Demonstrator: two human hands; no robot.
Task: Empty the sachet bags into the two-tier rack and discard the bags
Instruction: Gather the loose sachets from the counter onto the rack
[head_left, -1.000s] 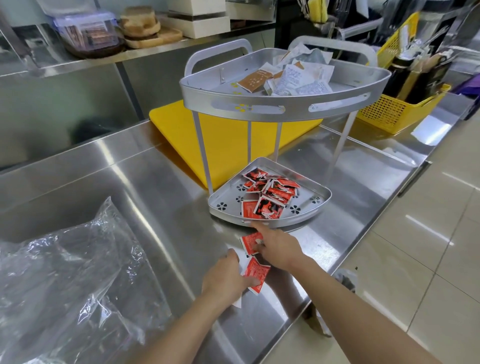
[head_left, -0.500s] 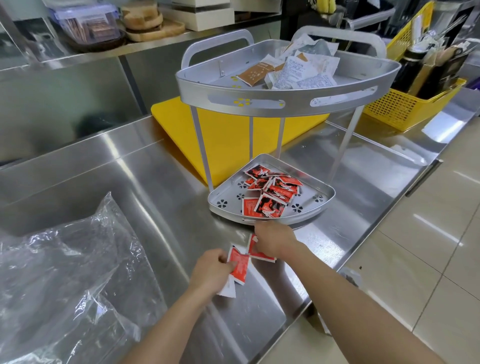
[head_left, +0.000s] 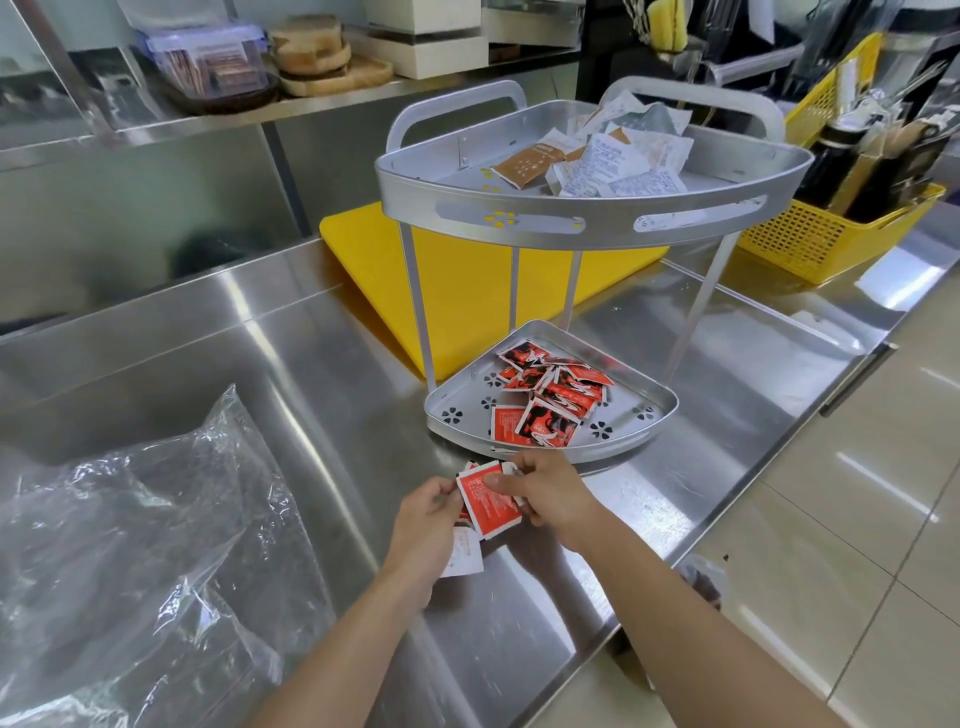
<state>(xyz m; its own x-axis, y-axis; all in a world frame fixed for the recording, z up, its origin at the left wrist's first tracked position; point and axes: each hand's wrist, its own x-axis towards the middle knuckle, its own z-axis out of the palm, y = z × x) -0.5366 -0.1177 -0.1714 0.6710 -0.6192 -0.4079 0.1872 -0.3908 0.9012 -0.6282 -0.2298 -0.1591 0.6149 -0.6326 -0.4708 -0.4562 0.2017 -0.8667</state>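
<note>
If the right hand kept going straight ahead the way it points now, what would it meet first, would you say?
Most likely the front rim of the rack's lower tier, just beyond the right hand, which grips red sachets. Depth is hard to judge; if raised, it could pass over the rim.

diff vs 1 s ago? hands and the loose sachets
Both hands, left hand and right hand, picked the loose red sachets off the steel counter and now pinch them together above it. Two-tier metal rack, its sachets and the clear plastic bag unchanged.

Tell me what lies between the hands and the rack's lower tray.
Head view: only bare steel counter separates the hands' red sachets from the lower tray rim.
</note>
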